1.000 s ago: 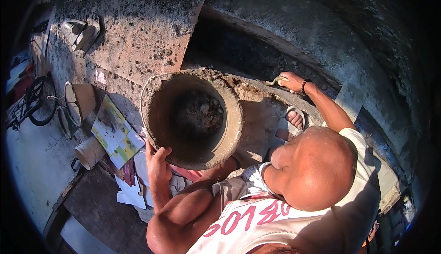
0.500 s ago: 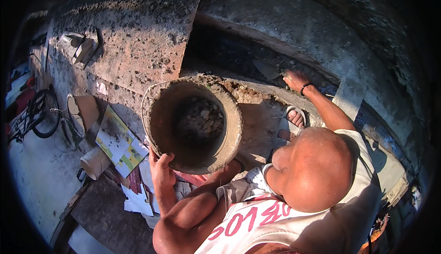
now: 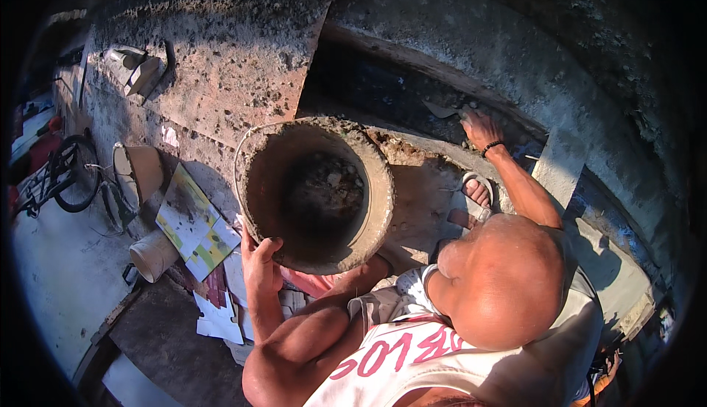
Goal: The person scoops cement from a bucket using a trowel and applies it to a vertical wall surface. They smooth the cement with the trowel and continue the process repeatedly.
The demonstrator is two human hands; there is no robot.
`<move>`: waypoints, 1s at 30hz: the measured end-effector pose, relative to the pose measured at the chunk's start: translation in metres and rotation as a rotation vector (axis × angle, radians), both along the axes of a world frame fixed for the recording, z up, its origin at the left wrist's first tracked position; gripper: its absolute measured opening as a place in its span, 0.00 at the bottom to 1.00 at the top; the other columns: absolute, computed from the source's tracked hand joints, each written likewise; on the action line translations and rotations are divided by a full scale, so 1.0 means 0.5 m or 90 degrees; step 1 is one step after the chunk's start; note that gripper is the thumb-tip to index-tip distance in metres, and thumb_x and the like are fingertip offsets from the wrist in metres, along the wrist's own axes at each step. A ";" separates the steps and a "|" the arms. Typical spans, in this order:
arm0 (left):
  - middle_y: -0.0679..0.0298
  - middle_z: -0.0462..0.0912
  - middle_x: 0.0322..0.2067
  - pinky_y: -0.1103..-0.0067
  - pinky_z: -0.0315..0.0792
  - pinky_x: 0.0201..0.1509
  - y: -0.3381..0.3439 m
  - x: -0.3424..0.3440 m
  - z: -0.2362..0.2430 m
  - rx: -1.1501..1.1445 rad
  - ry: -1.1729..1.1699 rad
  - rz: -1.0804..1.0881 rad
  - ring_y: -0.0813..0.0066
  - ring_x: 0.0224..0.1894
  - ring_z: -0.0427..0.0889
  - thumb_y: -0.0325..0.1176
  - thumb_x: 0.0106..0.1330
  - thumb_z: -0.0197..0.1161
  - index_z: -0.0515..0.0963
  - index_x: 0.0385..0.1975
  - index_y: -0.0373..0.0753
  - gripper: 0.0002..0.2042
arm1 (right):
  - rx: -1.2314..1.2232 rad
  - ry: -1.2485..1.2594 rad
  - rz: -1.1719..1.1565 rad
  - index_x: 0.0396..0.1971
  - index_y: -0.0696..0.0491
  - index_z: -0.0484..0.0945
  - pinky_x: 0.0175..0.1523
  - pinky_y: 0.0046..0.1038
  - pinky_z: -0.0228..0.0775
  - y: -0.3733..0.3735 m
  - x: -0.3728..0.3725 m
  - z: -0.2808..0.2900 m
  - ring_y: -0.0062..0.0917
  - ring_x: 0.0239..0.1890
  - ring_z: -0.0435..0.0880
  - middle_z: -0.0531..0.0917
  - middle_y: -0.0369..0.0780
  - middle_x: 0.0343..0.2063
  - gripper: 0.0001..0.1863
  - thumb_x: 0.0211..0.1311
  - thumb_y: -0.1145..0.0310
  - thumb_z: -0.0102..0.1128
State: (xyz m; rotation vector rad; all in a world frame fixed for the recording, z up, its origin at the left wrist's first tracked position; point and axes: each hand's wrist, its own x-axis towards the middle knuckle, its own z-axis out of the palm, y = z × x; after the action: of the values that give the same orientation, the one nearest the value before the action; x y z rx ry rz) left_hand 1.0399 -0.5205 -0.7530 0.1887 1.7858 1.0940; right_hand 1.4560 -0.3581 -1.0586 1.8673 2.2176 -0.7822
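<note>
A mortar-crusted bucket, its wire handle lying round the far-left rim, tilts toward me with grey wet mix at the bottom. My left hand is closed on its near-left rim, thumb over the edge. My right hand, with a dark bead bracelet at the wrist, reaches into the shadowed trough at the foot of the concrete wall. Its fingers are closed round what appears to be a trowel, whose pointed grey blade shows beyond them. The trowel's handle is hidden by the hand.
My bent knee and sandalled foot are right of the bucket. A gritty board bears a grey lump-like object. Printed cardboard, a beige tub, a pale can and a bicycle lie left. A rough wall runs along the right.
My right hand has shifted slightly right in the trough, and the trowel blade appears narrower, turned more edge-on. My left hand keeps its grip on the bucket. The whole view has shifted a little.
</note>
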 end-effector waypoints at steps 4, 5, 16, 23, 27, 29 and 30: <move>0.59 0.75 0.49 0.76 0.69 0.55 0.007 0.000 -0.006 0.011 -0.027 -0.001 0.68 0.48 0.76 0.17 0.47 0.50 0.63 0.60 0.35 0.33 | 0.090 0.010 0.041 0.55 0.46 0.69 0.44 0.44 0.74 -0.017 0.022 0.017 0.48 0.42 0.80 0.78 0.50 0.45 0.23 0.61 0.57 0.56; 0.59 0.75 0.49 0.76 0.69 0.55 0.015 0.005 -0.003 0.017 -0.028 -0.005 0.68 0.49 0.76 0.17 0.47 0.51 0.63 0.60 0.34 0.33 | 0.089 0.007 0.041 0.55 0.46 0.70 0.43 0.44 0.74 -0.019 0.028 0.022 0.48 0.41 0.80 0.78 0.50 0.45 0.23 0.61 0.58 0.56; 0.60 0.75 0.47 0.76 0.70 0.54 0.003 -0.018 0.001 0.020 -0.007 -0.031 0.69 0.47 0.76 0.15 0.48 0.52 0.63 0.59 0.34 0.32 | 0.227 0.208 0.101 0.48 0.52 0.77 0.40 0.41 0.73 0.038 -0.048 0.352 0.44 0.38 0.80 0.79 0.48 0.35 0.20 0.51 0.70 0.59; 0.59 0.75 0.47 0.78 0.72 0.50 0.000 -0.022 -0.023 0.048 -0.048 -0.004 0.72 0.45 0.77 0.14 0.49 0.52 0.62 0.60 0.33 0.32 | 0.309 0.386 0.331 0.48 0.56 0.75 0.42 0.36 0.73 0.040 -0.163 0.542 0.40 0.37 0.78 0.77 0.46 0.37 0.27 0.40 0.83 0.58; 0.60 0.75 0.45 0.79 0.71 0.49 0.015 -0.014 -0.017 0.061 -0.049 -0.005 0.71 0.43 0.76 0.15 0.48 0.54 0.64 0.57 0.32 0.30 | 0.273 0.349 0.576 0.46 0.46 0.76 0.39 0.29 0.70 0.001 -0.250 0.491 0.31 0.34 0.74 0.75 0.42 0.41 0.19 0.51 0.73 0.55; 0.59 0.75 0.47 0.79 0.71 0.50 0.009 -0.017 0.001 0.043 -0.030 -0.020 0.71 0.45 0.77 0.15 0.48 0.52 0.63 0.60 0.33 0.32 | 0.290 0.327 0.620 0.45 0.45 0.77 0.40 0.29 0.70 -0.009 -0.275 0.477 0.29 0.35 0.74 0.75 0.39 0.40 0.17 0.52 0.71 0.54; 0.58 0.75 0.48 0.79 0.72 0.51 0.005 -0.022 -0.007 0.032 -0.029 -0.031 0.70 0.46 0.77 0.15 0.49 0.51 0.62 0.61 0.33 0.33 | 0.277 0.338 0.619 0.44 0.45 0.78 0.40 0.29 0.70 -0.010 -0.276 0.472 0.30 0.36 0.74 0.75 0.39 0.40 0.18 0.51 0.73 0.56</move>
State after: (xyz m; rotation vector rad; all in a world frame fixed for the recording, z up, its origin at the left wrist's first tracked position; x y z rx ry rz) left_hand 1.0288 -0.5181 -0.7566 0.2346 1.7064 1.1009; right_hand 1.3179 -0.3628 -0.8225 0.4334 3.3231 -0.6456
